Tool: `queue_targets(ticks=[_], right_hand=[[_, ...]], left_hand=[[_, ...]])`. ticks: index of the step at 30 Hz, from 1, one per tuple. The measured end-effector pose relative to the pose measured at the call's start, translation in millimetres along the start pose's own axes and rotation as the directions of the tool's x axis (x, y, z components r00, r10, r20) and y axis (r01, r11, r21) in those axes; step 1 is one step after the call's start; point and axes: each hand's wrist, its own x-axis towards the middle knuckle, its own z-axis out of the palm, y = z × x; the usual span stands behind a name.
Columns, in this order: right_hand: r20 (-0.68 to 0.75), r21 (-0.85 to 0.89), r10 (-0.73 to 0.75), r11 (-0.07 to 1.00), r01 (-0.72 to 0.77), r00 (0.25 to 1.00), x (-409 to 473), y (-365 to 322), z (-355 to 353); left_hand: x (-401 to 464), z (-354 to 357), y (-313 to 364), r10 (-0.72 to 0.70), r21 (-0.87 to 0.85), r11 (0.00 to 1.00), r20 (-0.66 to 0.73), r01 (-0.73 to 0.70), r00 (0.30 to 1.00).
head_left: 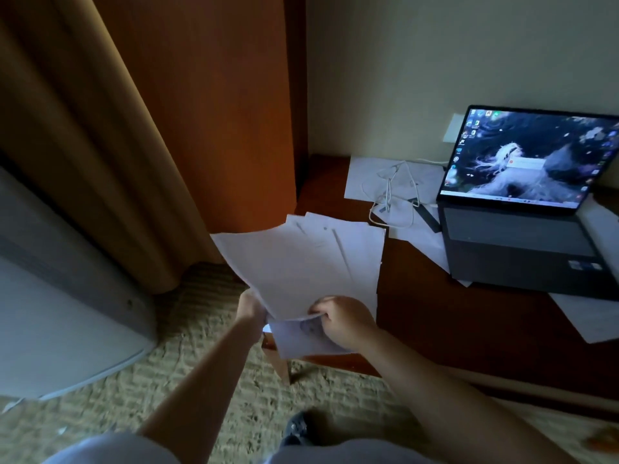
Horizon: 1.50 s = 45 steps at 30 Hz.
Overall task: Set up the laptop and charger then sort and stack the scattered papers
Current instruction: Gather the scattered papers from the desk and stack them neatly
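1. A fanned sheaf of papers is gripped at its near edge by the left hand, above the desk's left corner.
2. The same sheaf is pinched by the right hand.
3. More sheets and a white charger cable are seen on the desk.
4. The open laptop is lit, at the right.

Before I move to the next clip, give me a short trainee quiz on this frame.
1. True or false: the laptop is closed.
2. What do the left hand and right hand grip: A) held papers, B) the white cable, C) the curtain?
3. Fill in: loose sheets lie on the ___ beside the laptop.

Key: 1 false; 2 A; 3 desk.
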Motion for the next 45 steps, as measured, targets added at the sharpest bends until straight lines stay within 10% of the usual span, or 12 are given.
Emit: queue_targets(ticks=[4, 7, 11, 14, 21, 34, 38, 42, 45], right_hand=[[0.07, -0.182, 0.161, 0.972, -0.146, 0.985, -2, -5, -8], [0.118, -0.217, 0.247, 0.952, -0.217, 0.962, -2, -13, -12], [0.304, 0.461, 0.262, 0.801, -0.382, 0.916, 11, -18, -5], [0.204, 0.622, 0.351, 0.674, -0.398, 0.914, 26, -23, -5], [0.134, 0.489, 0.498, 0.719, -0.494, 0.857, 43, -23, 0], [0.418, 0.488, 0.383, 0.67, -0.559, 0.824, 34, -45, -14], [0.111, 0.431, 0.532, 0.736, -0.523, 0.84, 24, -39, -20], [-0.402, 0.797, 0.692, 0.587, -0.143, 0.6, 18, -30, -39], [-0.254, 0.948, 0.894, 0.306, -0.088, 0.369, 19, -12, -48]], left_hand=[[0, 1, -2, 0.006, -0.285, 0.958, 0.112, 0.027, 0.994], [6, 1, -4, -0.049, -0.196, 0.978, 0.11, 0.07, 0.993], [16, 5, -6, -0.005, -0.046, 0.999, -0.056, 0.003, 0.998], [14, 10, -5, -0.037, -0.044, 0.998, -0.02, 0.036, 0.999], [18, 13, -10, -0.107, -0.077, 0.991, -0.001, 0.107, 0.994], [17, 5, -14, -0.138, -0.001, 0.99, 0.096, 0.139, 0.986], [18, 7, -15, -0.203, -0.066, 0.977, 0.036, 0.205, 0.979], [25, 6, -13, -0.136, 0.183, 0.972, -0.067, 0.146, 0.988], [11, 13, -6, -0.015, 0.315, 0.949, -0.05, 0.03, 0.999]])
